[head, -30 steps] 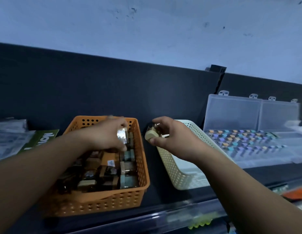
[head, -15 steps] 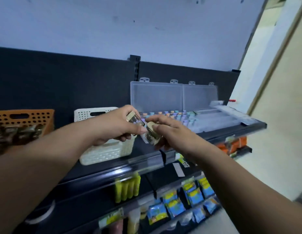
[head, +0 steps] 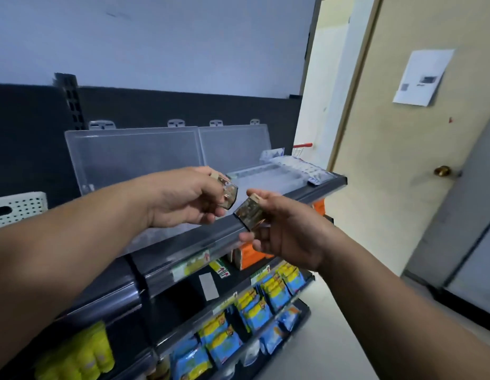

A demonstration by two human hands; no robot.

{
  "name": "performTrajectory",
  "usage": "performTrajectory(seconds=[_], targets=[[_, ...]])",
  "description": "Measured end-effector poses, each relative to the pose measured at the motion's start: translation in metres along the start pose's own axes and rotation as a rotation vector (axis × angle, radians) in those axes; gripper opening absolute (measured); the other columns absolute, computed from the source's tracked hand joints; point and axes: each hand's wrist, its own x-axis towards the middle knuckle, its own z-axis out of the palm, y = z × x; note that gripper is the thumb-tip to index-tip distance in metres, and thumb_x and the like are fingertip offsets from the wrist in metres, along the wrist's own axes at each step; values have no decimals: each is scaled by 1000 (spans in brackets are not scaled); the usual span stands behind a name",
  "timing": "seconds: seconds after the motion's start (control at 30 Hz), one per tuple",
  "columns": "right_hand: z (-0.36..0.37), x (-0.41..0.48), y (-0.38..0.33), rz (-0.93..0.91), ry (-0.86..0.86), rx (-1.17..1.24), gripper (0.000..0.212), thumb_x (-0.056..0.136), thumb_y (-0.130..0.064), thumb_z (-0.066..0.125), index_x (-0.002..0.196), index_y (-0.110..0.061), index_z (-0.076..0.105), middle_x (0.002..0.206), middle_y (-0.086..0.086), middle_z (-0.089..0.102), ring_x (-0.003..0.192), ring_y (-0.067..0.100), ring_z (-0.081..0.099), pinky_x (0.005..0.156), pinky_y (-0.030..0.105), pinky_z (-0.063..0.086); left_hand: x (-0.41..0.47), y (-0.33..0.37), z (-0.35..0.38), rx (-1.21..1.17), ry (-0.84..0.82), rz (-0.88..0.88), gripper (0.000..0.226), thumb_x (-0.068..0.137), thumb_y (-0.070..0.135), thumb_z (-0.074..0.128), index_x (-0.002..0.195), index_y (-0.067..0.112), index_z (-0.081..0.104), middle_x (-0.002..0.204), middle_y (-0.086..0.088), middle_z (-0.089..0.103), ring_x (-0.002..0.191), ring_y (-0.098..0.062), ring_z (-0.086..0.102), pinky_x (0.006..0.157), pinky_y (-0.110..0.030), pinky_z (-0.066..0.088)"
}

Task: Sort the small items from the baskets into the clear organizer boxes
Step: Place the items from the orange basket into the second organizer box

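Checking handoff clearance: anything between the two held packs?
Nothing. In the head view a bare gap separates the left hand's pack from the right hand's pack; only the shelf edge shows behind.

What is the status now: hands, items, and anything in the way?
Left hand shut on small clear packet. Right hand shut on second small packet. Open clear organizer boxes behind hands, path unobstructed.

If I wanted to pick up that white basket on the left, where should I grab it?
Probably by the slot handle in the white basket's facing end wall, reached from the front. The slot sits near the rim, and that end faces outward; the rest is out of view.
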Motion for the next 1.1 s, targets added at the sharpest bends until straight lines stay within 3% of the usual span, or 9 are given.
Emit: performTrajectory(seconds=[0.1,0.23,0.33,0.47,0.6,0.7,0.8,0.97,1.1], targets=[[-33,23,-11,15,5,-39,37,98,-4,33,129,-19,46,101,13,62,82,35,68,73,37,53,43,7,-1,26,-10,18,22,89,-7,42,106,5,51,84,-14,57,60,-15,56,47,-20,47],[-86,67,-34,31,46,-154,34,99,-5,42,129,-20,46,111,19,66,94,40,67,77,39,56,118,20,-1,265,26,51,5,94,16,56,93,11,58,98,-10,63,63,-14,58,54,-22,50],[-129,101,-52,-15,117,-409,33,96,-10,51,125,-25,49,116,13,66,94,29,69,82,37,53,169,29,0,499,141,112,21,83,27,70,94,16,56,94,-7,68,66,-15,62,57,-24,52],[-178,144,-76,-108,175,-605,28,91,-15,61,116,-27,55,110,2,67,100,18,66,84,31,52,225,39,0,695,252,148,35,72,29,80,101,19,62,98,-3,68,88,-22,65,83,-39,53],[-218,193,-89,-156,170,-765,32,82,-22,72,111,-29,60,110,-4,66,103,18,63,94,39,51,275,38,-2,833,323,116,54,68,30,83,116,25,58,104,7,61,92,-14,60,81,-31,50],[-242,239,-98,-205,114,-839,33,84,-21,72,113,-27,59,110,-7,64,101,10,61,88,27,49,306,32,-5,859,386,87,54,67,30,84,113,31,56,101,10,57,86,-10,56,76,-27,45],[-262,286,-101,-206,-25,-862,33,84,-15,71,109,-31,57,104,-13,64,96,6,61,78,16,46,334,18,-2,825,454,-4,47,67,19,83,106,29,58,100,3,59,87,-17,59,82,-31,50],[-280,351,-109,-210,-204,-948,38,83,-8,70,116,-23,59,96,-12,63,88,7,61,73,15,48,370,12,2,743,576,-112,28,83,14,66,109,21,59,100,1,62,91,-14,59,83,-29,49],[-281,387,-106,-248,-314,-1093,40,79,-14,73,117,-22,62,106,1,66,95,20,63,77,31,53,385,7,-1,807,616,-207,35,83,20,68,116,21,57,107,3,60,92,-14,57,78,-25,46]])
